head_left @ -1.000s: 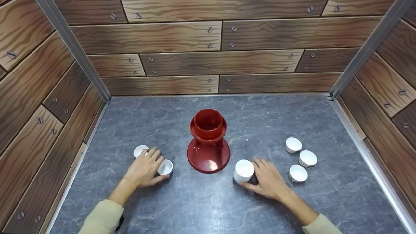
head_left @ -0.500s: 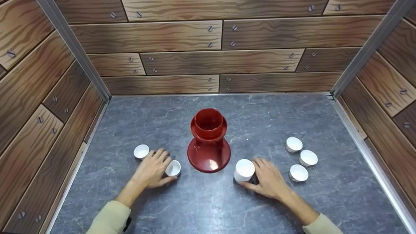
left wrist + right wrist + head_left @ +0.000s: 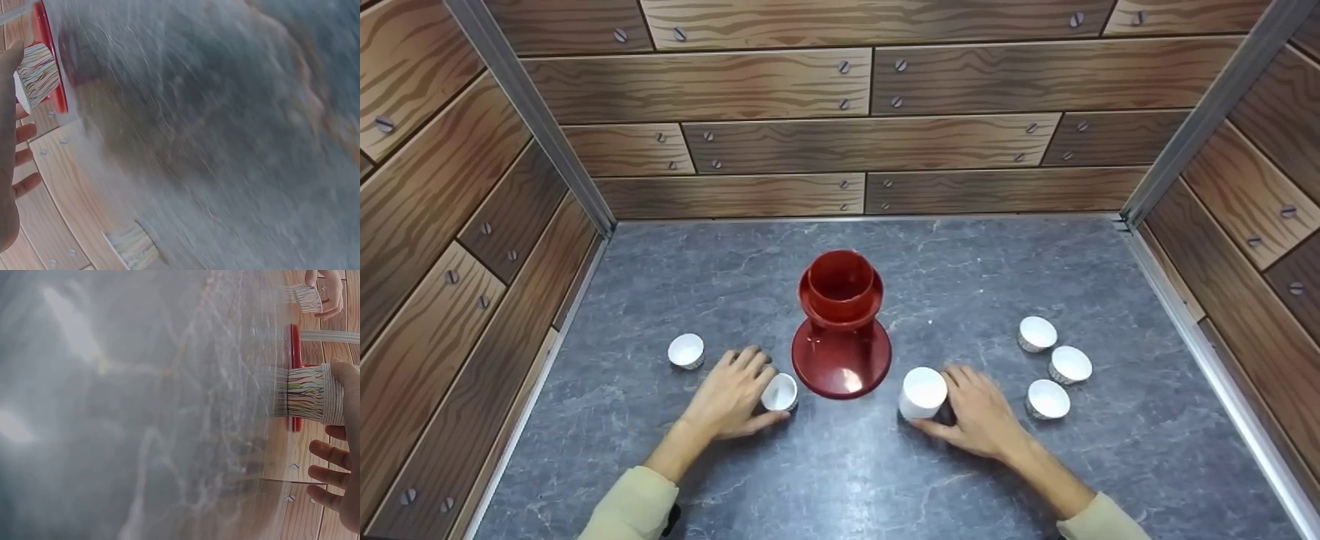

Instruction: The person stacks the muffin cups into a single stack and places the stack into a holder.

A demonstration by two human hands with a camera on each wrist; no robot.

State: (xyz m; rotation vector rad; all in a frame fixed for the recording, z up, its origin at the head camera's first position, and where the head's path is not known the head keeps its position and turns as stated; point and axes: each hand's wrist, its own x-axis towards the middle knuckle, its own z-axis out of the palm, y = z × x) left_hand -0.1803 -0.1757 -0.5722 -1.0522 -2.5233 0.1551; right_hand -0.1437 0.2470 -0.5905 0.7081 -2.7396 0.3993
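My left hand holds a small white cup between thumb and fingers, left of the red stand. In the left wrist view this cup has coloured wavy lines on its side, and the other fingers hang loosely away from it. On the right, my right hand grips an upright stack of cups, thumb at its near side. The right wrist view shows this stack with several ridged rims, and coloured lines on the lowest cup. Both stand close to the table surface.
A red stand with a round base and a cup-shaped top is at the middle. One white cup stands at the left. Three more cups are grouped at the right. Wood-patterned walls enclose the grey table.
My left hand has slid its cup rightward toward the red stand, away from the other left cup, which is now fully uncovered. The right hand and its stack stay in place.
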